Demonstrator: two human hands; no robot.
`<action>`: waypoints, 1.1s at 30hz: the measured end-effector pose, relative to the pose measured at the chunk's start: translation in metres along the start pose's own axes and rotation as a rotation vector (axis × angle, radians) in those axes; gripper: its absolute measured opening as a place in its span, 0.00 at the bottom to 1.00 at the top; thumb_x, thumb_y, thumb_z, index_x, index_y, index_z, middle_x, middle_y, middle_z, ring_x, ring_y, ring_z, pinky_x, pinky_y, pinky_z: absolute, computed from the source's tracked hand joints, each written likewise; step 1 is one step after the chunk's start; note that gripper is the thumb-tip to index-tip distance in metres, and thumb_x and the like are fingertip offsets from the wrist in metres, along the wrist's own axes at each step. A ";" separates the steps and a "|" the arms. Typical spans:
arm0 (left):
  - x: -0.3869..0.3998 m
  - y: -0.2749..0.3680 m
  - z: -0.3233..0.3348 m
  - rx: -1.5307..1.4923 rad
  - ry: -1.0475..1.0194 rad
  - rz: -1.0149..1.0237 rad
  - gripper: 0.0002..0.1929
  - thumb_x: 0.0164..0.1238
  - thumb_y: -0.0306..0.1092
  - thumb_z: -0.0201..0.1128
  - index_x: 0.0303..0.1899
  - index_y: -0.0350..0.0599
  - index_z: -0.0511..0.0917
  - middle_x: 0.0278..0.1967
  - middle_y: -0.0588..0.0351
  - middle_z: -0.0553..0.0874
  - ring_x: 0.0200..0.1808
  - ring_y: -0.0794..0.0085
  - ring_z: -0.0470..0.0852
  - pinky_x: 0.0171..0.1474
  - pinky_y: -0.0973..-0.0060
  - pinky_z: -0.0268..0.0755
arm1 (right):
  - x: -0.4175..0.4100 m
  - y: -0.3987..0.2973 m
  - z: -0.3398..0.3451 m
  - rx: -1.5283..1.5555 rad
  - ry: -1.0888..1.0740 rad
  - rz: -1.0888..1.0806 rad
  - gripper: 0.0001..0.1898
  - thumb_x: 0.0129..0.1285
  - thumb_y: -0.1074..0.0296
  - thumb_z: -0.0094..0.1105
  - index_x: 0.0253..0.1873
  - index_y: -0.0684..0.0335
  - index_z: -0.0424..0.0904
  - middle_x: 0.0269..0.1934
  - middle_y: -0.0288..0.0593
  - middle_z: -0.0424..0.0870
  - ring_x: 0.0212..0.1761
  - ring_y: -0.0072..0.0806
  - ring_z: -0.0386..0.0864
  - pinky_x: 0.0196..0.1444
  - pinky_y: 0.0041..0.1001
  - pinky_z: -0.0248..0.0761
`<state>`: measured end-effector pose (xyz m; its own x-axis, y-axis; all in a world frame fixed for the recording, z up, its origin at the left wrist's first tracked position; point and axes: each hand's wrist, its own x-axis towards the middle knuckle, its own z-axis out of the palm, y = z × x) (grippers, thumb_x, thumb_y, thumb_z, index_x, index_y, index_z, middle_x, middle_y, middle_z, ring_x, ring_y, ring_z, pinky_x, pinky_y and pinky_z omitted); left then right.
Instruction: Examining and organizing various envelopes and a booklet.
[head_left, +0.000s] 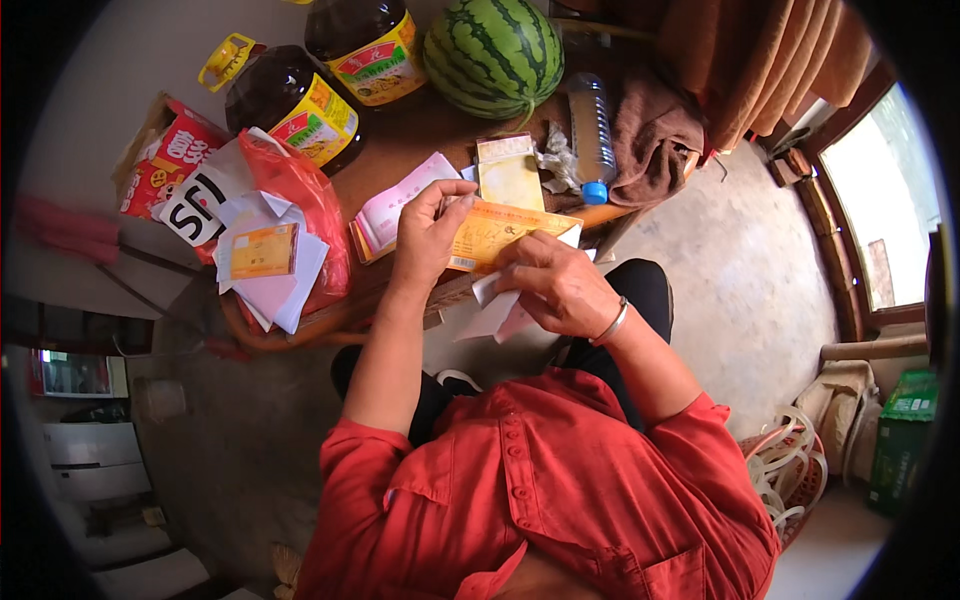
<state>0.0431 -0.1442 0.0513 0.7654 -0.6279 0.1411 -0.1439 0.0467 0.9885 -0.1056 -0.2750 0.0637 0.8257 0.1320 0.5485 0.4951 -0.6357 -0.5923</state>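
My left hand (431, 229) pinches the left end of an orange-yellow paper booklet (480, 234) between thumb and fingers. At the booklet's right part, my right hand (559, 281) has its fingers bent over the lower edge, with loose white and pinkish paper slips (495, 311) hanging beneath them. A bracelet circles the right wrist. Just left of my left hand lies a stack of pink printed forms (394, 202) on the wooden table (360, 300). A yellowish pad (510, 180) rests behind the booklet. Further left, a small orange booklet (262, 251) tops white and pink papers (304, 281).
On the table stand two large oil jugs (300, 112), a watermelon (495, 56), a blue-capped plastic bottle (592, 142), crumpled tissue (557, 161), a brown towel (652, 142) and a red plastic bag (326, 232). A basket with pale tubing (787, 472) stands at the lower right.
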 end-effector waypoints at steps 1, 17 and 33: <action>0.002 -0.001 0.000 0.019 0.025 0.015 0.07 0.61 0.27 0.57 0.40 0.37 0.77 0.25 0.67 0.75 0.26 0.90 0.68 0.30 0.89 0.63 | -0.003 -0.001 -0.002 -0.002 -0.002 0.004 0.13 0.39 0.78 0.56 0.34 0.59 0.78 0.37 0.40 0.75 0.39 0.38 0.73 0.39 0.32 0.70; 0.006 -0.046 -0.003 1.096 0.177 0.318 0.12 0.51 0.37 0.65 0.38 0.47 0.79 0.51 0.55 0.75 0.56 0.61 0.68 0.57 0.68 0.61 | -0.065 0.051 -0.018 0.605 0.417 0.502 0.08 0.55 0.75 0.50 0.39 0.69 0.76 0.32 0.37 0.78 0.35 0.23 0.75 0.40 0.22 0.66; -0.004 -0.027 0.018 1.041 -0.460 0.489 0.45 0.37 0.48 0.72 0.62 0.43 0.62 0.59 0.53 0.68 0.63 0.61 0.61 0.62 0.64 0.54 | -0.078 0.100 -0.008 1.386 0.908 0.375 0.10 0.56 0.70 0.45 0.40 0.67 0.72 0.35 0.43 0.77 0.41 0.32 0.72 0.46 0.28 0.63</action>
<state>0.0324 -0.1571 0.0230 0.2302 -0.9424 0.2427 -0.9433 -0.1547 0.2937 -0.1224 -0.3548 -0.0331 0.7776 -0.6183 0.1139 0.5765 0.6289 -0.5216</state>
